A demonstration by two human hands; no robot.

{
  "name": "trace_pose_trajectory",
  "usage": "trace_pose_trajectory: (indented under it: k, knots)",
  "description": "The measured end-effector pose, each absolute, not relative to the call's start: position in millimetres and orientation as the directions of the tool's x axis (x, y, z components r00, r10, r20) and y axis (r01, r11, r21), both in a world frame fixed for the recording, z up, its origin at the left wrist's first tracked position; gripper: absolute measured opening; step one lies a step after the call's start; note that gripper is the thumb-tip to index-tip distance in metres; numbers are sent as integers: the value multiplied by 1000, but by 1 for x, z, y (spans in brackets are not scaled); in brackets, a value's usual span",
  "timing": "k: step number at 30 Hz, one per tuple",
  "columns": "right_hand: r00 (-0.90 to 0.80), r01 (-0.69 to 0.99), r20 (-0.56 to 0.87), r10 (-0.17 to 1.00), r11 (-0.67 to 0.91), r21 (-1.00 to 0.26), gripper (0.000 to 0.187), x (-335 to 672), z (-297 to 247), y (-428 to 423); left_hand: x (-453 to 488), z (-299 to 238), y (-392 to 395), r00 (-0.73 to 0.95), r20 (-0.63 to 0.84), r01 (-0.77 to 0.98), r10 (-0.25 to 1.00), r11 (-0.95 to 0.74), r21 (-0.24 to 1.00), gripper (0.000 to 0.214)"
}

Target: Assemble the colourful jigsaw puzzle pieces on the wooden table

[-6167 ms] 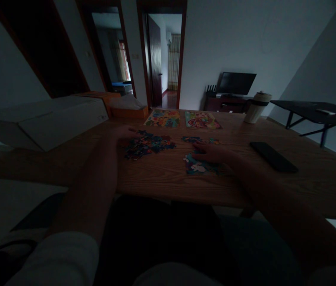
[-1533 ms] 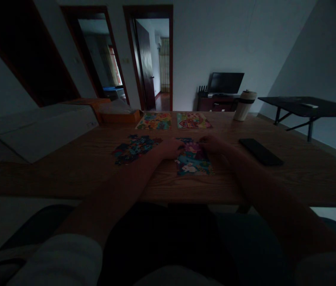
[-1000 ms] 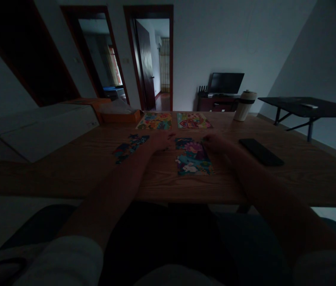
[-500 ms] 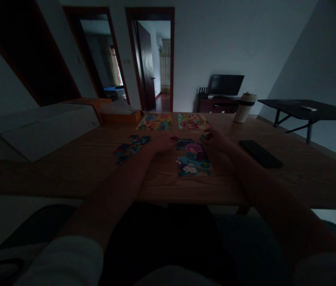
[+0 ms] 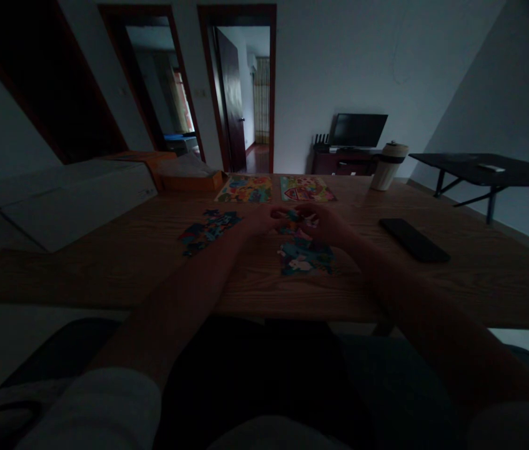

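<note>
A partly joined jigsaw puzzle (image 5: 306,257) with a white rabbit on it lies on the wooden table in front of me. At its far edge my right hand (image 5: 321,224) pinches a small greenish puzzle piece (image 5: 293,215). My left hand (image 5: 266,220) is close beside it, fingers curled at the puzzle's upper left; whether they grip anything is too dark to tell. Loose puzzle pieces (image 5: 210,230) lie in a heap to the left of the puzzle, next to my left forearm.
Two colourful picture sheets (image 5: 245,189) (image 5: 306,189) lie farther back. A black phone-like slab (image 5: 413,240) is at right, a tumbler (image 5: 390,167) behind it. White box (image 5: 77,200) and orange tray (image 5: 192,182) stand at left. Beyond the table is a black folding table (image 5: 484,169).
My right hand has moved left with the puzzle piece, from the puzzle's upper right corner to its upper left, near my left hand. My left hand has stayed almost in place.
</note>
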State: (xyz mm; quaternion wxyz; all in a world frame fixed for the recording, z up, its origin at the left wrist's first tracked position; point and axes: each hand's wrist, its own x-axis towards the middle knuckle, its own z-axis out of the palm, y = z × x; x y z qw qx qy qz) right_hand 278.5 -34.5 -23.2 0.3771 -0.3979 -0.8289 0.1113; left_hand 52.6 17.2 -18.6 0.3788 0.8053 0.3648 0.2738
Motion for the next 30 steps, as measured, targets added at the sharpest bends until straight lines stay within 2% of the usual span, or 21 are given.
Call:
trace_pose_trajectory:
  k: [3,9,19,23,26,30]
  knots:
    - [-396,587,496,773,629,-511,37,286,-26,-30,52,-15,16,557,158,394,815,-427,814,43]
    - [-343,647,456,821,558,-520,30,292,-30,-23,50,-4,6,516,132,536,847,-439,721,34]
    - [-263,676,458,849,501,-540,27,304,-28,-17,50,3,-1,462,119,522,879,-378,765,18]
    - [-385,577,320,866,496,-648,19,296,-27,-23,51,-1,1,469,101,484,877,-351,801,16]
    - [-438,543,190,878,428,-722,25,286,-24,-34,51,-3,3,520,51,466,853,-333,819,19]
    - [-443,536,152,883,397,-745,25,278,-18,-44,49,2,1,588,56,484,807,-407,774,23]
